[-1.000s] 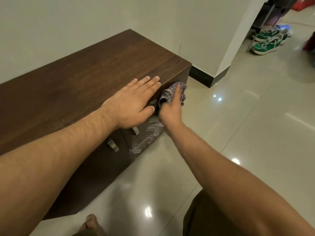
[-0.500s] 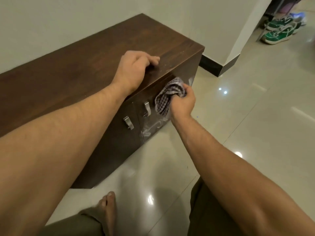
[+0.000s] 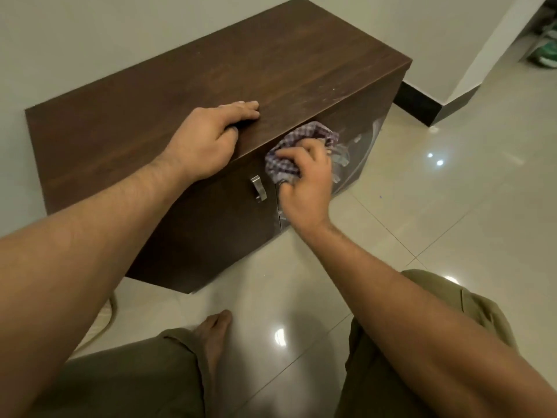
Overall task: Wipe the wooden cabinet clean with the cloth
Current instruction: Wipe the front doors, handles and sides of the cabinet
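Glossy pale floor tiles, off-white walls, black skirting.

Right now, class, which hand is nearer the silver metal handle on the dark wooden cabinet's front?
Right. The right hand, gripping the checked cloth, is beside the silver metal handle on the front; the left hand rests above it atop the dark wooden cabinet.

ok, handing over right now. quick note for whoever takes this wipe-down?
Left hand rests on the cabinet top near its front edge, holding nothing.
Right hand grips the checked cloth, pressed against the right door.
Done: smeary wipe streaks show on that door.
Left: left door, round the handle, and the top, faint specks at its right end.
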